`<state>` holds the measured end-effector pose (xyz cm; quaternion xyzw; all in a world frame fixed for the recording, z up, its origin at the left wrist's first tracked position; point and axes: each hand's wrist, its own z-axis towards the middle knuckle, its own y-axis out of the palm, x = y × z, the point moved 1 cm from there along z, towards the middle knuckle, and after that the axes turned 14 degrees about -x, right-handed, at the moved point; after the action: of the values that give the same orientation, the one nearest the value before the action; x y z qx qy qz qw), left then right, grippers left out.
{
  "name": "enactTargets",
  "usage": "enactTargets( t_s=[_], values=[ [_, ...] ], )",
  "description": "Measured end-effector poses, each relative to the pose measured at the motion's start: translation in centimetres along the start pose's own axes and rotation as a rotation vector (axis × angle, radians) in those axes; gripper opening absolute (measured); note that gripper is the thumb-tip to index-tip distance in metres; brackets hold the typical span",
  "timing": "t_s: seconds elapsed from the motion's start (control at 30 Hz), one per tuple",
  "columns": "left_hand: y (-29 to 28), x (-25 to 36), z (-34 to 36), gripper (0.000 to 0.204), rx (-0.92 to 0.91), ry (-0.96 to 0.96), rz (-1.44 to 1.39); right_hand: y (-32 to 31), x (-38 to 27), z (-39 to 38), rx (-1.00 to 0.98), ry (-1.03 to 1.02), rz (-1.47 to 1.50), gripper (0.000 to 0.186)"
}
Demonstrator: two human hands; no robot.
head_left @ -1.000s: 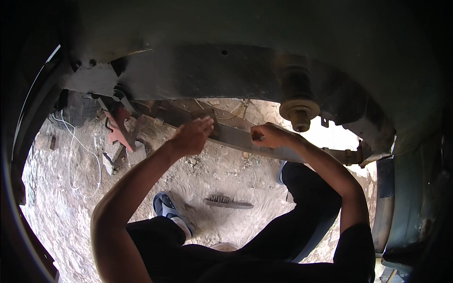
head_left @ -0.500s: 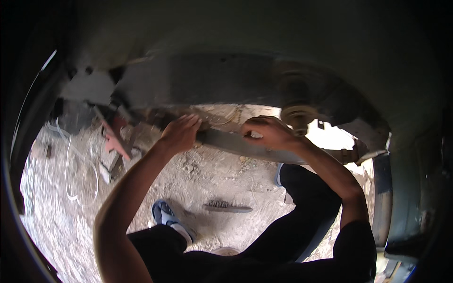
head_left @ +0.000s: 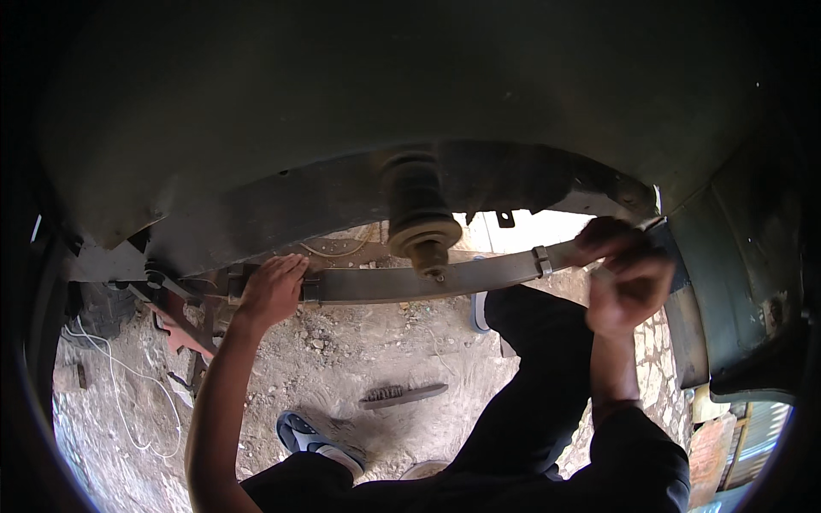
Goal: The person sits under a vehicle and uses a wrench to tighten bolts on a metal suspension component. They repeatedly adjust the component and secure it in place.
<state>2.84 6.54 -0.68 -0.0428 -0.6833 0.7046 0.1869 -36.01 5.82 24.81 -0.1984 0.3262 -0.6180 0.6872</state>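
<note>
A long grey leaf spring point(head_left: 368, 286) runs across beneath the dark underside of a vehicle. My left hand point(head_left: 272, 286) lies over its left part beside a metal clip, fingers stretched out and together. At the other end, near a second clip point(head_left: 543, 262), my right hand point(head_left: 630, 286) is raised with bent fingers. Motion blurs it, so I cannot tell whether it holds or touches anything. Between the hands, a round, stepped bump stop point(head_left: 423, 235) hangs from the dark frame rail point(head_left: 333, 192) in front of the spring.
On the dirt floor lies a wire brush point(head_left: 402, 396) near my sandalled foot point(head_left: 316, 442). To the left are a red metal stand point(head_left: 178, 333), a loose white cord point(head_left: 111, 376) and a tyre point(head_left: 101, 309). A dark green body panel point(head_left: 727, 291) hangs down at the right.
My right hand has moved right along the spring toward its end. The view has shifted right, so the bump stop now appears nearer the middle. My left hand stays on the spring's left part.
</note>
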Motion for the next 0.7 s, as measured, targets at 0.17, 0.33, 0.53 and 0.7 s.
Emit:
enactTargets(
  t_s=[0.17, 0.33, 0.53, 0.7],
  values=[
    [0.1, 1.5, 0.8, 0.037, -0.041, -0.049, 0.017, -1.8, 0.6, -4.1, 0.43, 0.153, -0.286, 0.023],
    [1.4, 2.5, -0.9, 0.039, -0.006, 0.073, 0.036, -1.1, 1.7, -2.9, 0.232, 0.248, -0.459, 0.017],
    [0.1, 2.8, -1.6, 0.039, -0.01, 0.144, 0.193, -1.5, 2.7, -3.4, 0.255, 0.387, -0.555, 0.018],
    [-0.2, 2.3, -1.7, 0.038, -0.014, 0.014, 0.107, -1.1, 1.4, -2.4, 0.297, 0.492, -0.447, 0.016]
  ],
)
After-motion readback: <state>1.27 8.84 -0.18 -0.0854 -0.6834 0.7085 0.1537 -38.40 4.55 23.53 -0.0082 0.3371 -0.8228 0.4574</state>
